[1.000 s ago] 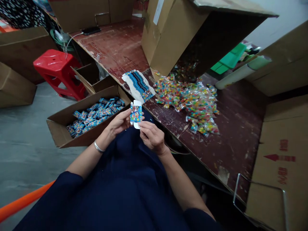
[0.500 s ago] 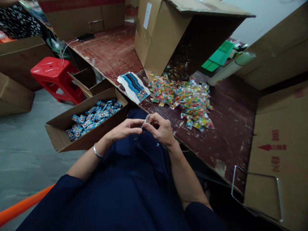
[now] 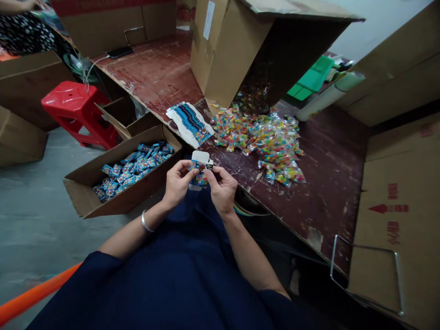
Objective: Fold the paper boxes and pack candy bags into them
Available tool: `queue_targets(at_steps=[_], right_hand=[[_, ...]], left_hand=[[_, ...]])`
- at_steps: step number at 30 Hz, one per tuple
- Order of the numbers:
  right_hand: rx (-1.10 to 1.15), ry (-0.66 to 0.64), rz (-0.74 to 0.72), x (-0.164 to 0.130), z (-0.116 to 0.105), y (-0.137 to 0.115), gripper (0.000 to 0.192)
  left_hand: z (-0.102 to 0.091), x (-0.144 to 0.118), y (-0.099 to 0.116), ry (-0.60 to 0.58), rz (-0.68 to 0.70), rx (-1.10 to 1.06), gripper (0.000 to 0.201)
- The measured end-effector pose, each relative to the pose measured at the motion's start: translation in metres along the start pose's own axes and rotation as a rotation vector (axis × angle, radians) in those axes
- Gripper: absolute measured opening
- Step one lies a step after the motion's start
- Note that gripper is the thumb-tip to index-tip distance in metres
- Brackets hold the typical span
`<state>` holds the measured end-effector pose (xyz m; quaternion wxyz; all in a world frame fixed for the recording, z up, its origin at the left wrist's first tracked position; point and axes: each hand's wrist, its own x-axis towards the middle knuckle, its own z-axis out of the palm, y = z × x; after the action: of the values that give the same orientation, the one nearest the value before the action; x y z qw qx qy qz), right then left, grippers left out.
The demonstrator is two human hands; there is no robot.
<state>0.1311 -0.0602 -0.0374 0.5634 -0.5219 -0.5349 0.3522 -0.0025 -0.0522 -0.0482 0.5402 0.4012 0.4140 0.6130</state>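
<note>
Between my two hands, above my lap, is a small blue candy box (image 3: 200, 166) with white end flaps standing out at top and bottom. My left hand (image 3: 178, 182) pinches its left side between thumb and fingers. My right hand (image 3: 222, 187) grips the right side, its thumb across the printed front. Just beyond, a stack of flat blue cartons (image 3: 190, 123) lies fanned out at the table's edge. Clear bags of colourful candies (image 3: 275, 142) are heaped to the right of that stack. Left of my hands, a long cardboard box (image 3: 123, 201) holds many small blue boxes (image 3: 129, 169).
A large tipped carton (image 3: 227, 50) opens toward the candy heap on the worn red-brown table (image 3: 323, 183). A red stool (image 3: 74, 103) stands at left. At right are a carton with a wire handle (image 3: 366, 250), a pale roll (image 3: 330, 97) and a green basket (image 3: 311, 80). Another person's patterned clothing (image 3: 25, 34) shows top left.
The small box, seen edge-on before, now shows its printed face with flaps out. My hands have shifted slightly left and now hold it from both sides.
</note>
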Motion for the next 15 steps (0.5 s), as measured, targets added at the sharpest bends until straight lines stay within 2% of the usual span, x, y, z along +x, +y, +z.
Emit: queue_targets(at_steps=[2,5,11,15], right_hand=[[0.026,0.023,-0.029,0.003,0.003,0.001,0.031],[-0.007,0.052,-0.084,0.005,0.004,0.004,0.041],[-0.114,0.021,-0.157,0.003,-0.002,0.012,0.031],[-0.228,0.010,-0.240,0.008,-0.009,0.011,0.020]], left_hand=[[-0.001,-0.001,0.001,0.021,0.069,0.069,0.049],[-0.004,-0.001,0.003,-0.061,0.068,0.163,0.065],[-0.015,0.011,0.011,-0.351,-0.110,0.070,0.063],[-0.017,0.013,0.013,-0.417,-0.163,0.059,0.052]])
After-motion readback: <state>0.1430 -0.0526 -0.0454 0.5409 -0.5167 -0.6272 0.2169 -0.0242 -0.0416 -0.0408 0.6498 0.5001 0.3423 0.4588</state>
